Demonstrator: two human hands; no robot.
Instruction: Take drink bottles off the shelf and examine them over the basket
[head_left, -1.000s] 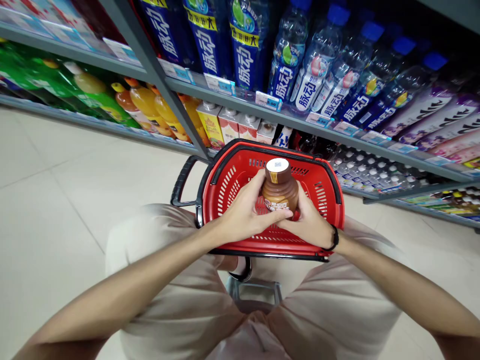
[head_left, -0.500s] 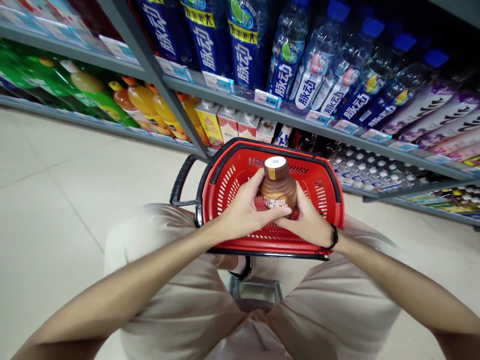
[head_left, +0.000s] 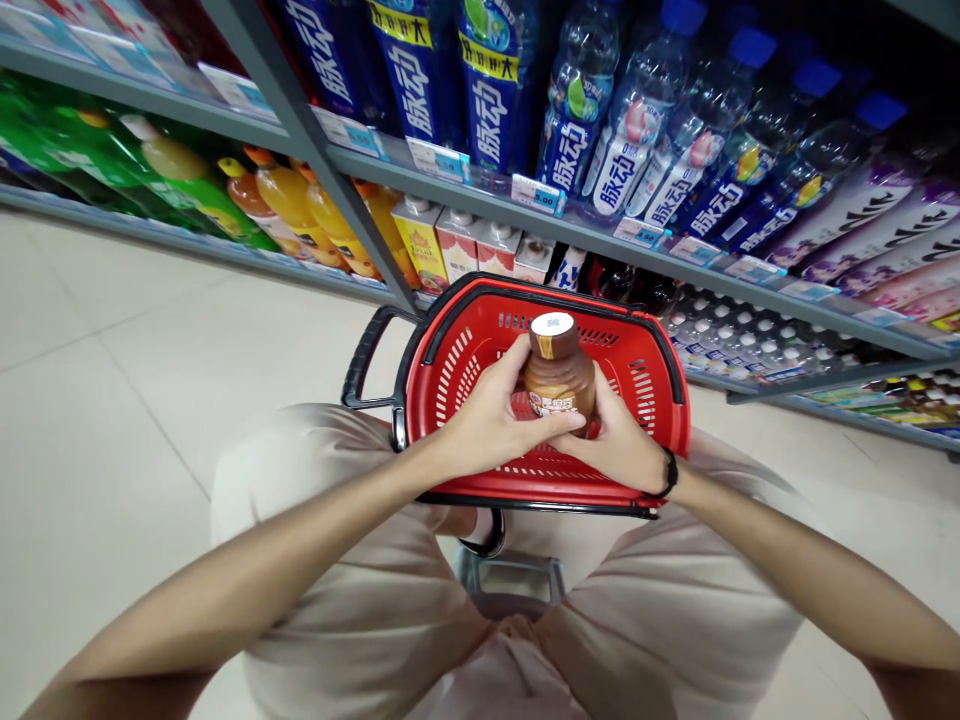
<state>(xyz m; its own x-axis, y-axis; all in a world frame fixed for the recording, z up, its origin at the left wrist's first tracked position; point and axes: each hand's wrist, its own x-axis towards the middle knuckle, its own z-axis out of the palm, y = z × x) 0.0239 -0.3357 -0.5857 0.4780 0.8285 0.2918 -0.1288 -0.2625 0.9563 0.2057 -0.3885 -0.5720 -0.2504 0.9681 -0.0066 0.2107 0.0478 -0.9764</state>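
A brown drink bottle (head_left: pixel 561 370) with a white-topped cap stands nearly upright between my two hands, over the red shopping basket (head_left: pixel 465 340). My left hand (head_left: pixel 491 415) is closed on the bottle's left side, its thumb across the lower front. From the right, my right hand (head_left: pixel 619 435) grips the same bottle, with a black band on the wrist. The hands hide the bottle's lower part. The basket, with a black rim and a black handle (head_left: pixel 365 355) at its left, rests at my knees.
Ahead, the upper shelf (head_left: pixel 585 225) carries several blue-capped drink bottles (head_left: pixel 630 140). Juice bottles (head_left: pixel 281 195) and drink cartons (head_left: pixel 457 240) line the lower shelf, with small white-capped bottles (head_left: pixel 742 325) to the right. Pale floor tiles (head_left: pixel 135 400) lie at the left.
Almost nothing differs. The view has shifted very slightly; both hands keep the same hold on the bottle over the basket.
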